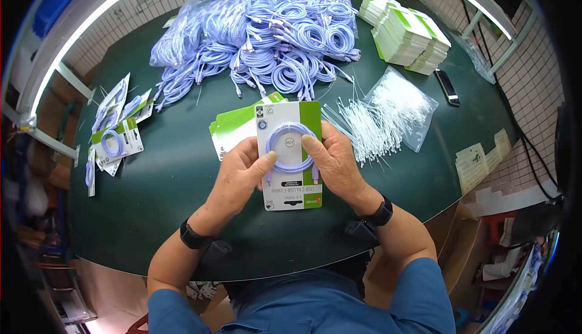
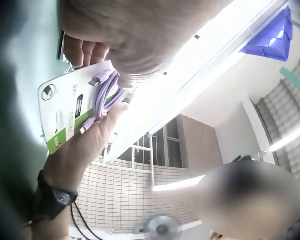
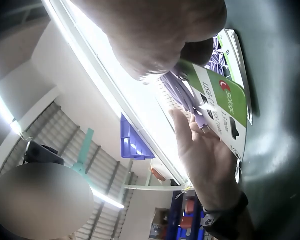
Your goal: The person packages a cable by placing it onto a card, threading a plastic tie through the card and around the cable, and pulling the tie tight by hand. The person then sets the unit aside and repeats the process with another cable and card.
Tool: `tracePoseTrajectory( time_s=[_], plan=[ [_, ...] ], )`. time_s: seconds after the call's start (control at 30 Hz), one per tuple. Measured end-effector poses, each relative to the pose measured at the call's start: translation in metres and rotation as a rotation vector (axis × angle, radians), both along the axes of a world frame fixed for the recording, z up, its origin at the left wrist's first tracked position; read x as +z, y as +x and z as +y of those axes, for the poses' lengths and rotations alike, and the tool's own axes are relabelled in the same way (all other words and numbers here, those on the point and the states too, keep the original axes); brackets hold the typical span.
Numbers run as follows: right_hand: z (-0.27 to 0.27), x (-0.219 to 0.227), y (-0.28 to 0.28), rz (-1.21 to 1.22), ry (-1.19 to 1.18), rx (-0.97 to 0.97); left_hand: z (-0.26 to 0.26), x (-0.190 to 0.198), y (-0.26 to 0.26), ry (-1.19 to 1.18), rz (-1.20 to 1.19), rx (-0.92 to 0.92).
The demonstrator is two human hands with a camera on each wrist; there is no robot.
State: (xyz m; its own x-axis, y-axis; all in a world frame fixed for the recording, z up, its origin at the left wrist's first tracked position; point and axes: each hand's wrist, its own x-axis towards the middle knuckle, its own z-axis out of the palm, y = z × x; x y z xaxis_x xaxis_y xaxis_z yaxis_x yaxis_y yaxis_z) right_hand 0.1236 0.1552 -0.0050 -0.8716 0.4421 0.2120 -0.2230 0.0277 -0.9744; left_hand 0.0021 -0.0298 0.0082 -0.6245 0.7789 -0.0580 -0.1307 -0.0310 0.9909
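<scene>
Above the green table (image 1: pixel 170 170), a backing card (image 1: pixel 290 197) with a coiled lilac cable (image 1: pixel 290 147) is pinched by the left hand (image 1: pixel 239 176) and right hand (image 1: pixel 333 161). Judged light and bendable, the card is best held at both edges, while the springy coil is pressed flat.

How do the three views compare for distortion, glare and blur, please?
Head view: strong fisheye bend with dark corners, yet the backing card and coiled cable are sharp. Left wrist view: the left hand is a close blur, and the ceiling light glares. Right wrist view: the right hand is blurred against a bright strip light.
</scene>
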Motion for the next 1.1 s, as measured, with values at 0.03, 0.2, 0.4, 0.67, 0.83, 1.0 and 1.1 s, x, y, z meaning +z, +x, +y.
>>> tracePoseTrajectory(
  time_s=[0.03, 0.2, 0.4, 0.67, 0.83, 1.0, 1.1],
  plan=[
    [0.001, -0.002, 0.001, 0.008, -0.036, 0.041, -0.001, -0.002, -0.002, -0.022, -0.123, -0.114],
    [-0.001, 0.004, -0.001, 0.045, -0.215, 0.125, 0.006, -0.008, -0.001, 0.031, -0.101, -0.077],
    [0.011, -0.007, 0.004, -0.089, 0.039, 0.140, -0.005, -0.012, -0.002, -0.091, 0.103, -0.095],
    [-0.004, 0.012, 0.005, -0.116, 0.005, 0.108, -0.067, 0.002, -0.063, 0.090, -0.199, 0.204],
    [0.000, 0.000, 0.001, -0.246, 0.062, 0.206, -0.136, 0.032, -0.171, 0.340, -0.141, 0.525],
    [-0.006, 0.003, 0.002, -0.347, 0.118, 0.268, -0.187, 0.000, -0.256, 0.476, -0.204, 0.848],
    [-0.005, -0.005, 0.001, -0.307, 0.239, 0.246, -0.176, -0.017, -0.224, 0.362, -0.313, 0.896]
  ],
)
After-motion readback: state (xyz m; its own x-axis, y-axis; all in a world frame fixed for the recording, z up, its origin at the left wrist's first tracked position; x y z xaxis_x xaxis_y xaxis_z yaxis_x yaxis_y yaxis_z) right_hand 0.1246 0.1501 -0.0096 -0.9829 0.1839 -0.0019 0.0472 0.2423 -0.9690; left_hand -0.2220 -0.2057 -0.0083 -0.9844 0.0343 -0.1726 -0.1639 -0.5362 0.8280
